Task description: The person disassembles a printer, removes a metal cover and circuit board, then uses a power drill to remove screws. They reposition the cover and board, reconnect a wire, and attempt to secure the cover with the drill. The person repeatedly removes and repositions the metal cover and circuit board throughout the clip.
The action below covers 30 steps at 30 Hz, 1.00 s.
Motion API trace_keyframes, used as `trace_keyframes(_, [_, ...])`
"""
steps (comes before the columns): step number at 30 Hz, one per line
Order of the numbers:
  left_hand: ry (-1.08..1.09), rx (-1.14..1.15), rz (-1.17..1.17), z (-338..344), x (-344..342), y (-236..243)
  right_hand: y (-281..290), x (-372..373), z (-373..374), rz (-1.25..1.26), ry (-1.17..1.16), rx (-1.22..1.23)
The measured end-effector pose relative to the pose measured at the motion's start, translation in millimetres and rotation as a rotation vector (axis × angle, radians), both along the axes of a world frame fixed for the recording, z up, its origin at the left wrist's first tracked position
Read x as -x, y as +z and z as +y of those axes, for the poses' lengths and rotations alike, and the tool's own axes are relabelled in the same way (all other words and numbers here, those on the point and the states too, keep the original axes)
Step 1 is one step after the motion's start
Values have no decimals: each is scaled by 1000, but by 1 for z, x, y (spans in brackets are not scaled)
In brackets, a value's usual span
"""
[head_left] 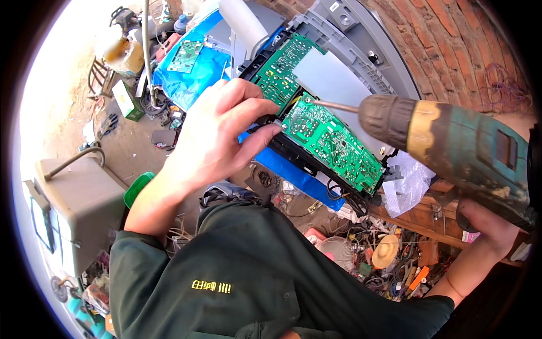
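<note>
A green circuit board is fixed on a black plastic frame in front of me. Beside it, farther off, lies a second green board. My left hand is closed, thumb and fingers pinching the frame's edge by the board's left end. At the right, my right hand is wrapped round the grip of a worn green cordless drill. Its long thin bit points left, the tip at a screw in the board's upper left corner. Whether the tip touches the screw, I cannot tell.
Grey plastic housings stand behind the boards, before a brick wall. A loose board lies on a blue plastic bag. Clear plastic wrap hangs over a wooden edge. Scrap parts and a fan litter the floor below.
</note>
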<state>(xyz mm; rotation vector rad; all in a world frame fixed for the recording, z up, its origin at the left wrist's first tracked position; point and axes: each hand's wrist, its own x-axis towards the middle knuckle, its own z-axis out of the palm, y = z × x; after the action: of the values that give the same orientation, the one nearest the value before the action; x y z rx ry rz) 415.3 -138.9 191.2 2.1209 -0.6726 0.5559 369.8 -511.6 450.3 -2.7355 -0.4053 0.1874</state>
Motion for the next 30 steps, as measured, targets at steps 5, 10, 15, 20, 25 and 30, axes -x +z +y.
trace_keyframes(5, [-386,-240,7,-4,-41,31,-43,92,-78,-273,-352,-341])
trace_keyframes(10, [-531,-348,60,-5,-64,37,-112,179,-107,-487,-610,-703])
trace_keyframes(15, [-516,-368,112,-9,-65,34,-178,245,-103,-522,-755,-965])
trace_keyframes(20, [-580,-412,23,-19,-78,47,-201,281,-90,-491,-820,-1079])
trace_keyframes(25, [-723,-559,67,-48,-86,68,-215,300,-83,-441,-829,-1143])
trace_keyframes(30, [-778,-699,57,-74,-91,73,-222,291,-71,-450,-827,-1181])
